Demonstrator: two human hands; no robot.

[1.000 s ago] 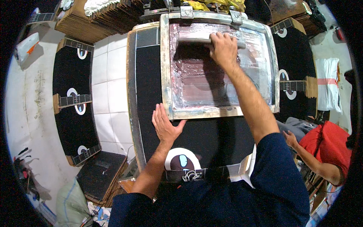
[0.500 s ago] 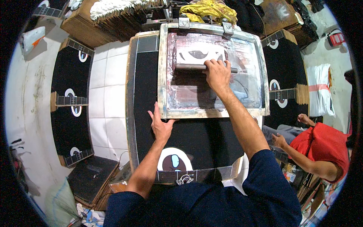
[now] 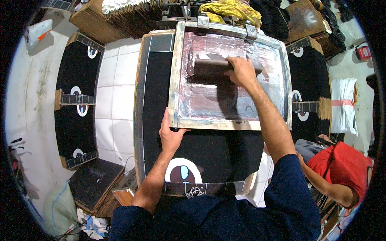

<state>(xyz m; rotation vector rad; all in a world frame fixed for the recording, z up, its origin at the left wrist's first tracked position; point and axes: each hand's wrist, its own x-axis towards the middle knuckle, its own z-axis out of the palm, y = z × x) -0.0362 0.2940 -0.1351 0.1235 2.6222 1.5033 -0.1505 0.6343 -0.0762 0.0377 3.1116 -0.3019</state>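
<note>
Head view is showing you leaning over a screen-printing station. Your right hand (image 3: 241,70) is wrapping its grip around the squeegee (image 3: 217,69), which is lying across the upper part of the mesh inside the wooden screen frame (image 3: 173,92); judging by the angle, you are bearing down on it so that the blade stays against the mesh. Your left hand (image 3: 171,134) is lying flat, fingers spread and holding nothing, at the frame's near left corner, probably to keep the frame from shifting. That frame is acting as a shallow tray: dark reddish ink is smeared over the mesh within its walls. Beneath it, black fabric (image 3: 217,152) is lying stretched on the desk (image 3: 138,120), with a white and brown printed figure (image 3: 183,172) showing near its front edge. Other black printed boards (image 3: 76,96) are lying on the tiled floor to your left, and a person in red (image 3: 341,168) is sitting at your right.
</note>
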